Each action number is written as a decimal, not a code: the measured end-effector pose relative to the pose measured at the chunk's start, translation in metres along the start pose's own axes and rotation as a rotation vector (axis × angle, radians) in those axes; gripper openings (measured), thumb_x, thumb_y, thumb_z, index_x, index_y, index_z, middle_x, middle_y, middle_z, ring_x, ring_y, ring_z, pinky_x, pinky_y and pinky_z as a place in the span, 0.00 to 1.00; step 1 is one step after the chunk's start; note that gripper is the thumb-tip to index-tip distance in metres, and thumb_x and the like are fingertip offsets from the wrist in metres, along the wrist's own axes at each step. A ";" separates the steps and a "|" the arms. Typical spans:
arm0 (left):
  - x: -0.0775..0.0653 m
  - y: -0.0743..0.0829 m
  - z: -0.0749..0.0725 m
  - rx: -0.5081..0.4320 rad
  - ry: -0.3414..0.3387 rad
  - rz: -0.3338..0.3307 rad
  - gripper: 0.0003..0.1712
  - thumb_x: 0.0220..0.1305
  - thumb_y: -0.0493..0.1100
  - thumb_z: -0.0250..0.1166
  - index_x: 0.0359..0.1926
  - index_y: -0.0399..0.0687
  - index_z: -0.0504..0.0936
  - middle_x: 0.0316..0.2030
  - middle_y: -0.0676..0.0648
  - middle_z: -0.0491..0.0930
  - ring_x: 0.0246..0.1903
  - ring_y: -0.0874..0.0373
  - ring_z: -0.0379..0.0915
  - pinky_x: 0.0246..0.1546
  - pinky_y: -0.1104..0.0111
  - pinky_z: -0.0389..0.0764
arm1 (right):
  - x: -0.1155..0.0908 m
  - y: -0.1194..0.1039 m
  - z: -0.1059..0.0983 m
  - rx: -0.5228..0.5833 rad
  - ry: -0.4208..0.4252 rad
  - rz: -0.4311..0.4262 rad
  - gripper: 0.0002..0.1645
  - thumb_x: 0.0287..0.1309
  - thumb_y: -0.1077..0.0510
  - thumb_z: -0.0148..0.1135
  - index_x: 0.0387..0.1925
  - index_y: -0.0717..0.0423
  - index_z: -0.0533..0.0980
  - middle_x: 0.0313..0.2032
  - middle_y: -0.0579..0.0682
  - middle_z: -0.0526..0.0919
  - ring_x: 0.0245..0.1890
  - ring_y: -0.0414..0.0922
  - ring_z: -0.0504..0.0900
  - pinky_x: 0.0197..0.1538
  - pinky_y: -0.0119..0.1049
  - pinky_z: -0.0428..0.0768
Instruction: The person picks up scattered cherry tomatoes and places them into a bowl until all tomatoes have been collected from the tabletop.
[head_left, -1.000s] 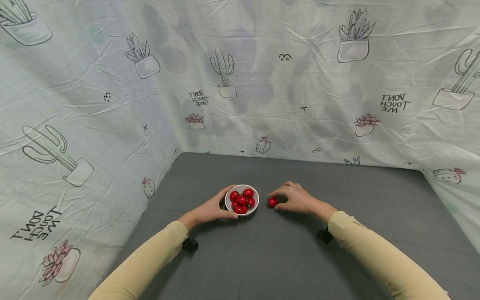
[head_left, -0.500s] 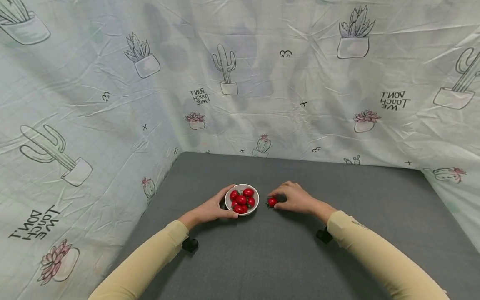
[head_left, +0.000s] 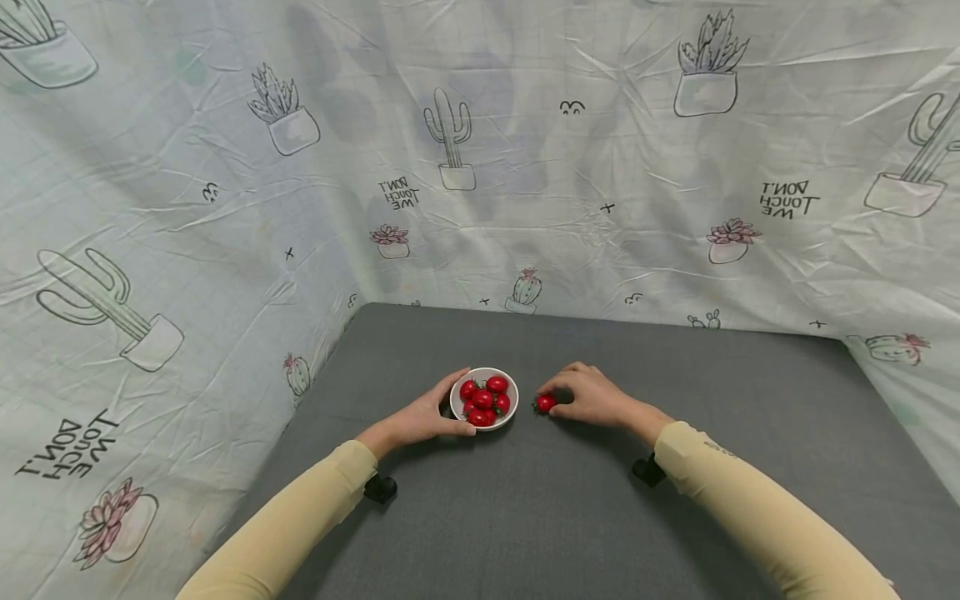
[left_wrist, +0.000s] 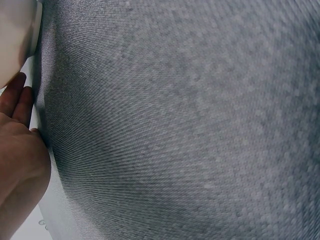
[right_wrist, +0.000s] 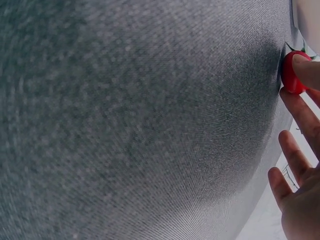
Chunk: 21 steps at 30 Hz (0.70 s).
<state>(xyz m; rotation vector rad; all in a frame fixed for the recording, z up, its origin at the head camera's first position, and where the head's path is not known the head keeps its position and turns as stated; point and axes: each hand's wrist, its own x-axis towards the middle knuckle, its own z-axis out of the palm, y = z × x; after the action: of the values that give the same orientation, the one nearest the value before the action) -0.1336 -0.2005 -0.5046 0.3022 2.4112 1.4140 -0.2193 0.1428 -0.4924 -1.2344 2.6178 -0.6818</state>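
Note:
A small white bowl [head_left: 516, 404] stands on the dark grey table, holding several red cherry tomatoes [head_left: 482, 399] with green stems. My left hand [head_left: 422, 417] grips the bowl's left side, thumb at the near rim and fingers round the far side. In the left wrist view its fingertips lie against the bowl's outer wall [left_wrist: 15, 40]. Just right of the bowl, my right hand [head_left: 597, 398] pinches one cherry tomato [head_left: 544, 404] between thumb and fingers. The right wrist view shows the thumb on this tomato [right_wrist: 288, 75], a finger under it, and the other fingers spread apart.
The dark grey cloth-covered table [head_left: 517, 517] spreads around both hands. Behind it and to the left hangs a pale, creased curtain [head_left: 510, 225] printed with potted cacti. A black wrist camera [head_left: 380, 490] sits below the left wrist, another camera [head_left: 648, 472] below the right.
Both hands, the bowl and the pinched tomato stay almost where they were. The head view has shifted very slightly.

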 end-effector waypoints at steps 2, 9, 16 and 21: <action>0.000 0.001 0.000 0.003 0.000 -0.002 0.62 0.53 0.59 0.80 0.81 0.70 0.51 0.79 0.52 0.50 0.77 0.53 0.43 0.73 0.45 0.51 | 0.000 0.001 0.000 0.003 0.005 -0.002 0.21 0.63 0.50 0.72 0.57 0.43 0.84 0.54 0.42 0.84 0.61 0.54 0.71 0.63 0.62 0.66; -0.001 0.003 0.000 0.008 0.003 -0.011 0.62 0.53 0.60 0.80 0.81 0.71 0.51 0.79 0.52 0.50 0.77 0.52 0.43 0.73 0.44 0.50 | -0.001 0.001 0.000 0.008 0.013 -0.002 0.19 0.63 0.52 0.72 0.56 0.42 0.85 0.53 0.41 0.85 0.60 0.53 0.72 0.62 0.61 0.67; 0.001 0.005 0.001 0.004 0.003 -0.011 0.62 0.53 0.59 0.80 0.81 0.70 0.50 0.79 0.52 0.50 0.77 0.53 0.43 0.73 0.44 0.51 | -0.002 0.000 -0.010 0.038 0.037 0.012 0.18 0.64 0.52 0.71 0.55 0.43 0.85 0.53 0.41 0.85 0.60 0.53 0.72 0.62 0.60 0.66; 0.001 0.007 0.001 0.008 0.006 -0.012 0.62 0.54 0.59 0.80 0.81 0.71 0.50 0.79 0.53 0.49 0.77 0.53 0.43 0.73 0.44 0.51 | -0.002 -0.001 -0.023 0.070 0.076 0.018 0.20 0.64 0.52 0.72 0.57 0.45 0.85 0.53 0.42 0.85 0.62 0.53 0.70 0.64 0.60 0.64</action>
<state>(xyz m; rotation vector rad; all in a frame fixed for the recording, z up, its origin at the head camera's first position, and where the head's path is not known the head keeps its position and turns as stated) -0.1341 -0.1962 -0.4992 0.2849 2.4194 1.4026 -0.2250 0.1513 -0.4720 -1.1867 2.6367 -0.8258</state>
